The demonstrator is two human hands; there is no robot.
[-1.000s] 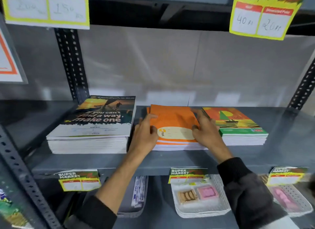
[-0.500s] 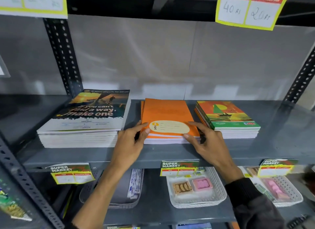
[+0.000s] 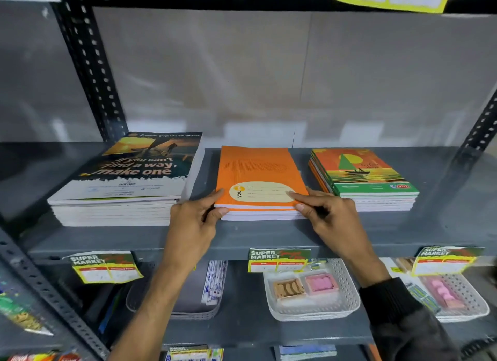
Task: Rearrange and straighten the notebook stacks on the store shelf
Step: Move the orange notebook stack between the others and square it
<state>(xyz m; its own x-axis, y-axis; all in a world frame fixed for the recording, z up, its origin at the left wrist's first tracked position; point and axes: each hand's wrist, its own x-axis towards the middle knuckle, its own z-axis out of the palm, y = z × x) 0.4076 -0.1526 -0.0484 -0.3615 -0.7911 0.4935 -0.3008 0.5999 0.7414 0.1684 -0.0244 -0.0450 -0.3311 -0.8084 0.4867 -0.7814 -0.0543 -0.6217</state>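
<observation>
Change: orange stack (image 3: 259, 183) now squared – hands slid from its sides to the front corners.
Fingers: left hand (image 3: 195, 221) and right hand (image 3: 332, 216) pinched on the near corners.
Location: mid shelf (image 3: 269, 237), between two other stacks.
Hidden: label text blurred – rear edges unseen.

Both forearms reach up and forward, converging slightly. The left hand (image 3: 194, 221) is palm-inward, its forefinger stretched forward and thumb tucked beneath. The right hand (image 3: 333, 215), a dark sleeve at its wrist, mirrors it with forefinger extended and the other fingers curled.
</observation>
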